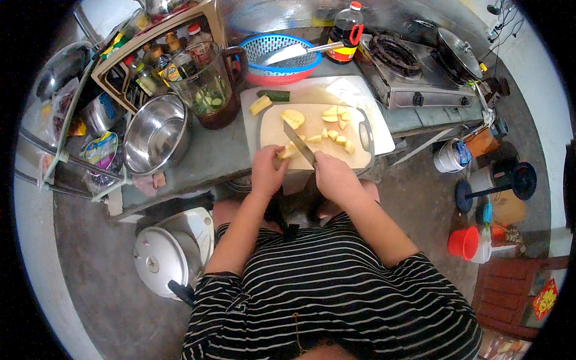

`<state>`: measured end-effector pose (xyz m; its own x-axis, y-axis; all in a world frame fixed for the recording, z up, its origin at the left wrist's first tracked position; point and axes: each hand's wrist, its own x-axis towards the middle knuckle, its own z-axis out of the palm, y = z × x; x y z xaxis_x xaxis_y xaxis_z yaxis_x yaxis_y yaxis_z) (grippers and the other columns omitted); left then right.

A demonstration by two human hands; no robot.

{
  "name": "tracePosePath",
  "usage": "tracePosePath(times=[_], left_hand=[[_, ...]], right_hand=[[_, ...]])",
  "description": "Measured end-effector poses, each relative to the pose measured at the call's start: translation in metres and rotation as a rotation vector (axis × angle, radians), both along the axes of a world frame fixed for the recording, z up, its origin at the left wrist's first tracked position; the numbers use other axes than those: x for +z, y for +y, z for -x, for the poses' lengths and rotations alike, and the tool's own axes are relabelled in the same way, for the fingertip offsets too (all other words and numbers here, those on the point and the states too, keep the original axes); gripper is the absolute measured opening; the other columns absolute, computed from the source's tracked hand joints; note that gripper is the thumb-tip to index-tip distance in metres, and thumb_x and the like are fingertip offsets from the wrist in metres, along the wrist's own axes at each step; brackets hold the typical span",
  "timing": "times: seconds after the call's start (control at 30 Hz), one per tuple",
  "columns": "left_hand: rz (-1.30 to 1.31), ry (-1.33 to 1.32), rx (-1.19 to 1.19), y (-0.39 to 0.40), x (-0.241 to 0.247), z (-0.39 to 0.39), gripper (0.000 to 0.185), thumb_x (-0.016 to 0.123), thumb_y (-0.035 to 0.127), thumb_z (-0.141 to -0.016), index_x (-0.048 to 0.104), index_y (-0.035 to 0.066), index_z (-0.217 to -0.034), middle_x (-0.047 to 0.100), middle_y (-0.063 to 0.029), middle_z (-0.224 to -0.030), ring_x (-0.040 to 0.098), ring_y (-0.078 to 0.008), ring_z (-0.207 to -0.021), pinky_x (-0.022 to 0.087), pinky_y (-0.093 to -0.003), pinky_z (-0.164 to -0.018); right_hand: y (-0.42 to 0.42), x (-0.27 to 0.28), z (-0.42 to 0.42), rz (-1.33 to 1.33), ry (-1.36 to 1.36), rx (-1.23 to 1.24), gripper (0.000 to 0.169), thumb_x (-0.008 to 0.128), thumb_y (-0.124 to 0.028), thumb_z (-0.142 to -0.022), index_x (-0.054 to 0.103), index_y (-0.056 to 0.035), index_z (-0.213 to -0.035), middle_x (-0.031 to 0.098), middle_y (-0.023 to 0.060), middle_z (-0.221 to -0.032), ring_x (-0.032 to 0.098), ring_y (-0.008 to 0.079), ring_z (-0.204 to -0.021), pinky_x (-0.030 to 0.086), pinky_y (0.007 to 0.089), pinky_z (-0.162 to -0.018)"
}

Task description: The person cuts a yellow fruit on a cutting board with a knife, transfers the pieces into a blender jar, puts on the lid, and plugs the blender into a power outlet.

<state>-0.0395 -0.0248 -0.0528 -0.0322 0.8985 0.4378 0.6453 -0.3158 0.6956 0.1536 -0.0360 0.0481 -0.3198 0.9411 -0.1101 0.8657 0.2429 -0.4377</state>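
Observation:
My right hand (336, 176) grips a kitchen knife (299, 143) by its handle, the blade slanting up and left over a beige cutting board (275, 121). My left hand (266, 170) holds a pale yellow fruit piece (288, 152) at the board's near left edge, beside the blade. Beyond the knife tip lies a larger cut piece (293, 118). Several small chunks (333, 134) are spread over the right half, and a group of wedges (335, 112) sits behind them. A cucumber piece (274, 95) and another yellow piece (260, 105) rest on the white board (310, 87) underneath.
On the left stand a steel bowl (155, 135) and a blender jug (209, 85) with green slices inside. Behind the boards, a second knife (283, 55) lies across a blue basket (252, 45). A sauce bottle (345, 33) and a gas stove (418, 67) are at the right.

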Motion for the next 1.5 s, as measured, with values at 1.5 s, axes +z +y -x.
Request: tracePosePath(times=[1.5], left_hand=[[-0.08,-0.101,0.027,0.0,-0.002,0.003,0.021,0.07,0.004,-0.076,0.06,0.004,-0.095,0.063,-0.0116,-0.109,0.061,-0.0342,-0.099,0.05,-0.0411,-0.085]], right_hand=[[0.046,-0.028,0.035,-0.02,0.065,0.018,0.02,0.049,-0.012,-0.09,0.053,-0.0019,-0.107,0.065,0.0267,-0.095,0.064,0.0424,-0.093,0.051,0.0514,-0.077]])
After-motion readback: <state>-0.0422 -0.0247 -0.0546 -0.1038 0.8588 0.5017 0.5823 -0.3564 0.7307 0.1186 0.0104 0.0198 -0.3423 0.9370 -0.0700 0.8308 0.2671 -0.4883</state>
